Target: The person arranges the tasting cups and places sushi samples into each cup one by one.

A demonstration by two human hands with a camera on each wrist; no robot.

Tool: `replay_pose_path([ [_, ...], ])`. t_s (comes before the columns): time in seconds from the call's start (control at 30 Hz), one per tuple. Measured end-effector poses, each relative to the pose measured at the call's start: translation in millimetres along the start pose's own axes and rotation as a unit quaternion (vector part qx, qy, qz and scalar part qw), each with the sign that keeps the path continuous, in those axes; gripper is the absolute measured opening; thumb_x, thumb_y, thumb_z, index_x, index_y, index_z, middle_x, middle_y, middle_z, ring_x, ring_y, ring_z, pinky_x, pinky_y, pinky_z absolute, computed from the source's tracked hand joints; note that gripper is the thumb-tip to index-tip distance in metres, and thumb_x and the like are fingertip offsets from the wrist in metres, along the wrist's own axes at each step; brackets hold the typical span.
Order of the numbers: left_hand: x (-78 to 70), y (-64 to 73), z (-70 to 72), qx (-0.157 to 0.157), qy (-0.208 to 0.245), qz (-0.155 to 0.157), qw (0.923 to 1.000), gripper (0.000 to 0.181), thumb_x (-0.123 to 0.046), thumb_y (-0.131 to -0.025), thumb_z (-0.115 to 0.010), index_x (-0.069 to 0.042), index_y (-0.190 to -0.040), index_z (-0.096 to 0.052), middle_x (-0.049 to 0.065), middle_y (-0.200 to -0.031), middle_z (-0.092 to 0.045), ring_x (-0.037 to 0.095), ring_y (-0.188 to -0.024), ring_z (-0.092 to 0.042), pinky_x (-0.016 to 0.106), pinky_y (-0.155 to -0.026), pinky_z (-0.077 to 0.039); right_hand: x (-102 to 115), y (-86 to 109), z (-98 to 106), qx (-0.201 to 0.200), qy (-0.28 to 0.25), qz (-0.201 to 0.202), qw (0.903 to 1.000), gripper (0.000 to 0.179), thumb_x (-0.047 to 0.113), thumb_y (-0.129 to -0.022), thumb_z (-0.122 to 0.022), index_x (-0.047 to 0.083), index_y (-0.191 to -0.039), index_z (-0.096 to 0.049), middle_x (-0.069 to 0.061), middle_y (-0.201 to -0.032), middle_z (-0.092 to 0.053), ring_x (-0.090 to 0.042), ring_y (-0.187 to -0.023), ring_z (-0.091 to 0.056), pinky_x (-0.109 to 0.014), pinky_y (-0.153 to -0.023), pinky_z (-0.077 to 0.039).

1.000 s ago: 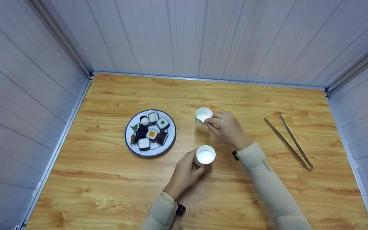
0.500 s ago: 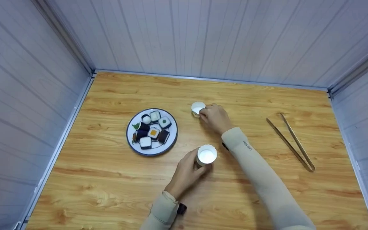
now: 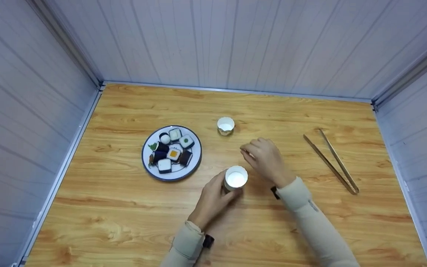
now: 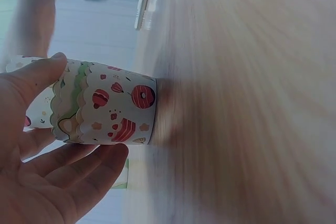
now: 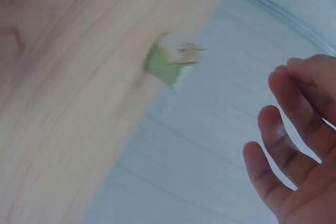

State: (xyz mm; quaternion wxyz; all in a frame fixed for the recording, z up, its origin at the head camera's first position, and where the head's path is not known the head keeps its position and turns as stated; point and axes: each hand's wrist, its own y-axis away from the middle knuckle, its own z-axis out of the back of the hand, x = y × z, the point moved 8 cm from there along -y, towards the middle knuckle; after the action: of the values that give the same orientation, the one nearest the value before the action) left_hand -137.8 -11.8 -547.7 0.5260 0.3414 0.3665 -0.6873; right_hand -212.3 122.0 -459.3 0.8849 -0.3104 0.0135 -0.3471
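My left hand (image 3: 213, 198) holds a stack of nested paper baking cups (image 3: 236, 178), upright near the middle of the table. In the left wrist view the outer cup (image 4: 123, 103) has pink cake prints and a scalloped rim, with a green-edged cup tucked inside; the thumb and fingers lie on opposite sides of it. A single white-lined baking cup (image 3: 225, 126) stands alone farther back. Its green outside with a tan figure shows blurred in the right wrist view. Between the single cup and the stack, off to the right, my right hand (image 3: 265, 159) has loosely bent fingers holding nothing.
A blue-rimmed plate (image 3: 150, 171) of several sushi pieces (image 3: 174, 154) sits left of the cups. Metal tongs (image 3: 332, 161) lie spread at the right. Pale panel walls (image 3: 213, 44) enclose the wooden table (image 3: 124, 222) at the back and both sides.
My right hand carried a baking cup to the back, let go of it there, and came back toward the stack. The left hand keeps its hold on the stack.
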Motion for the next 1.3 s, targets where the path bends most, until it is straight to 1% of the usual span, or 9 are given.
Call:
replay_pose_path([
  [0.1,0.7,-0.5,-0.2,0.003,-0.003,0.001,1.0000,0.062,-0.023,-0.088,-0.079,-0.009,-0.143,-0.052,0.007,-0.136,-0.059,0.021,-0.127,-0.054,0.039,-0.107,-0.042,17.9,17.4,16.9,-0.010,-0.033,0.008,0.9994,0.006,0.006,-0.086,-0.077,0.006,-0.092,-0.076,-0.003,-0.079,-0.067,-0.022,-0.067,-0.057,-0.036,-0.057,-0.047],
  [0.2,0.8,-0.9,-0.4,0.008,-0.007,0.002,0.9999,0.061,-0.020,-0.088,-0.078,-0.010,-0.143,-0.052,0.006,-0.136,-0.059,0.021,-0.127,-0.053,0.039,-0.107,-0.042,34.5,35.0,27.9,-0.017,-0.057,0.018,0.9981,0.010,0.004,-0.084,-0.078,0.006,-0.093,-0.076,-0.002,-0.080,-0.067,-0.020,-0.067,-0.056,-0.037,-0.058,-0.048],
  [0.3,0.6,-1.2,0.7,0.007,-0.011,0.001,0.9999,0.061,-0.014,-0.088,-0.078,-0.010,-0.143,-0.052,0.006,-0.136,-0.059,0.021,-0.127,-0.053,0.040,-0.107,-0.043,48.2,48.1,30.8,-0.011,-0.064,0.030,0.9974,0.013,0.005,-0.083,-0.078,0.007,-0.096,-0.076,0.000,-0.080,-0.066,-0.018,-0.069,-0.057,-0.037,-0.061,-0.048],
  [0.43,0.7,-1.1,2.5,0.005,-0.022,0.000,0.9997,0.061,-0.010,-0.088,-0.077,-0.010,-0.143,-0.051,0.007,-0.136,-0.059,0.022,-0.127,-0.054,0.040,-0.106,-0.044,58.0,55.8,26.1,0.010,-0.061,0.035,0.9974,0.018,0.007,-0.084,-0.079,0.010,-0.101,-0.076,0.002,-0.083,-0.066,-0.017,-0.074,-0.058,-0.037,-0.065,-0.048],
  [0.67,1.6,-1.1,0.1,0.012,-0.025,0.006,0.9996,0.059,-0.015,-0.089,-0.077,-0.010,-0.143,-0.052,0.007,-0.136,-0.059,0.020,-0.127,-0.054,0.038,-0.106,-0.044,59.5,57.6,20.0,0.024,-0.052,0.034,0.9978,0.018,0.007,-0.082,-0.080,0.012,-0.100,-0.077,0.004,-0.083,-0.065,-0.017,-0.077,-0.058,-0.036,-0.067,-0.048],
  [0.93,2.5,-2.5,-0.5,0.014,-0.009,0.010,0.9998,0.058,-0.018,-0.089,-0.078,-0.012,-0.141,-0.053,0.004,-0.136,-0.059,0.019,-0.127,-0.053,0.038,-0.106,-0.043,60.4,57.6,18.9,0.029,-0.040,0.042,0.9979,0.008,0.010,-0.086,-0.078,0.011,-0.093,-0.076,0.003,-0.084,-0.064,-0.017,-0.076,-0.058,-0.035,-0.067,-0.047],
  [1.1,3.1,-3.3,-1.3,0.019,-0.008,0.015,0.9997,0.060,-0.023,-0.089,-0.078,-0.011,-0.142,-0.051,0.005,-0.136,-0.058,0.019,-0.125,-0.054,0.038,-0.104,-0.045,59.7,55.9,27.0,-0.009,-0.051,0.057,0.9970,0.009,0.007,-0.087,-0.077,0.008,-0.095,-0.074,0.002,-0.085,-0.064,-0.017,-0.075,-0.057,-0.035,-0.065,-0.048],
  [1.2,2.1,-3.9,-1.1,0.022,-0.011,0.014,0.9996,0.060,-0.026,-0.089,-0.079,-0.011,-0.140,-0.052,0.005,-0.136,-0.058,0.019,-0.124,-0.055,0.038,-0.102,-0.046,53.0,52.9,33.8,-0.038,-0.060,0.052,0.9961,0.009,0.005,-0.088,-0.075,0.005,-0.096,-0.072,-0.001,-0.086,-0.064,-0.018,-0.074,-0.056,-0.035,-0.063,-0.048],
  [1.3,0.3,-3.4,-0.1,0.024,-0.013,0.007,0.9996,0.058,-0.028,-0.089,-0.078,-0.011,-0.139,-0.053,0.006,-0.134,-0.059,0.021,-0.123,-0.056,0.039,-0.100,-0.048,40.0,48.6,37.4,-0.057,-0.061,0.038,0.9958,0.007,0.004,-0.088,-0.074,0.003,-0.095,-0.071,-0.003,-0.084,-0.063,-0.019,-0.073,-0.056,-0.034,-0.062,-0.049],
])
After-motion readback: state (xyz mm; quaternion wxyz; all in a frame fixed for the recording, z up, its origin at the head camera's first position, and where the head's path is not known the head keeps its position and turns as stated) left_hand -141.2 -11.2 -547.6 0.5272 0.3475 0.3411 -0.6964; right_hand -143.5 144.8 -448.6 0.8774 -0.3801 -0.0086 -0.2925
